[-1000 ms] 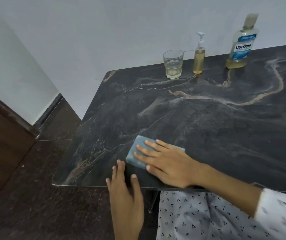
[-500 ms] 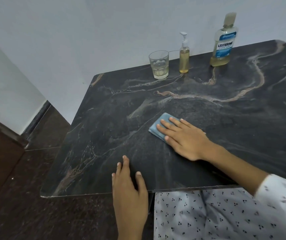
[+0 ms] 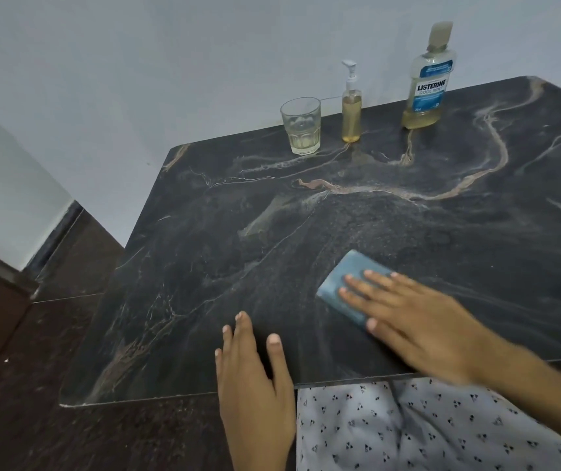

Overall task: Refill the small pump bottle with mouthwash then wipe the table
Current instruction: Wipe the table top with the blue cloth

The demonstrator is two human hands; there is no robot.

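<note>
Right hand [image 3: 421, 321] flat, fingers straight, pressing blue cloth [image 3: 343, 283] on desk [image 3: 204, 253] near-right; left hand [image 3: 255, 385] flat, holding nothing, at near edge; pump bottle [image 3: 351, 110] and mouthwash bottle [image 3: 425, 86] at far edge.

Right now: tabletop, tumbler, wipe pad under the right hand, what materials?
Table: looks like polished dark stone or a stone-look slab, with tan veining and a faint sheen.
Tumbler: clear glass, apparently, with a faceted base.
Wipe pad: blue, matte, soft-looking, folded cloth or sponge; cannot tell which.
</note>
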